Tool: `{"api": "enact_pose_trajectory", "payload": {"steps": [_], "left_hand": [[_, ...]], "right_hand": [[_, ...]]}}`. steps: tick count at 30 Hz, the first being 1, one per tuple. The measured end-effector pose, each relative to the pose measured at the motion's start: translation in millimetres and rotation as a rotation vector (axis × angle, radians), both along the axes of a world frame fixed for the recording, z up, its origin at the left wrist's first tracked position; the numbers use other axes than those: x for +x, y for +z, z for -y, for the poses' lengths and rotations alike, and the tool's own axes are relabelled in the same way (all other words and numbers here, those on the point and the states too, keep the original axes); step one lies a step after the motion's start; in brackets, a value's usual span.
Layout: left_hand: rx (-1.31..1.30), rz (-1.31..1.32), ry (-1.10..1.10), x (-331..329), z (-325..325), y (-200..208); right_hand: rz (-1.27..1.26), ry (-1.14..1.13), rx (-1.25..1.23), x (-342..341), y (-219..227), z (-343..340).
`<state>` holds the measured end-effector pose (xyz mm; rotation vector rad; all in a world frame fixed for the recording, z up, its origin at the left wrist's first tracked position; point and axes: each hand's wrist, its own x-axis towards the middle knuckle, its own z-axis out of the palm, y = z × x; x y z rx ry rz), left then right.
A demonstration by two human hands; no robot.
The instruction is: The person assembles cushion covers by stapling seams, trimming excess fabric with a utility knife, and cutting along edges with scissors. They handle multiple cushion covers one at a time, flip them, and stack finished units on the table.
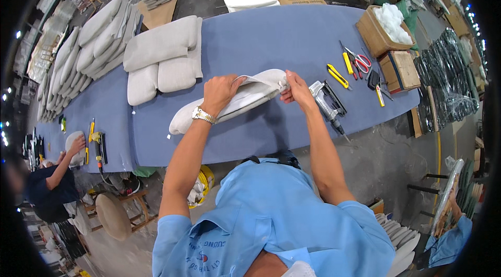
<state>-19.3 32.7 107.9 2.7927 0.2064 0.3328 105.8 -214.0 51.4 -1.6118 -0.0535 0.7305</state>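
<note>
A light grey upholstered seat cushion (194, 115) is tilted up on its edge on the blue-covered table in front of me. My left hand (219, 93) grips the fabric along its upper edge, thumb over the rim. At the cushion's right end, my right hand (296, 89) pinches the bunched fabric at the corner. Between the hands the cover gapes a little from the pale underside. A silver staple gun (327, 102) lies just right of my right hand, with a hose fitting at its lower end.
Stacked grey cushions (162, 50) stand at the left. On the right lie a yellow utility knife (338, 76), red-handled scissors (361, 61) and a carton of white stuffing (383, 29). Another person (55, 178) works at the table's far left beside a second staple gun (99, 147).
</note>
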Motion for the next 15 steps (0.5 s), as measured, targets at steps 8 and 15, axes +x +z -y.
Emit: {"api": "enact_pose_trajectory", "payload": {"steps": [8,15], "left_hand": [[-0.004,0.016,0.067,66,-23,5],[-0.157,-0.013,0.023,69,-30,9]], "right_hand": [[0.776,0.085,-0.406,42,6,-3],[1.075,0.328,-0.373,52,40,-50]]}}
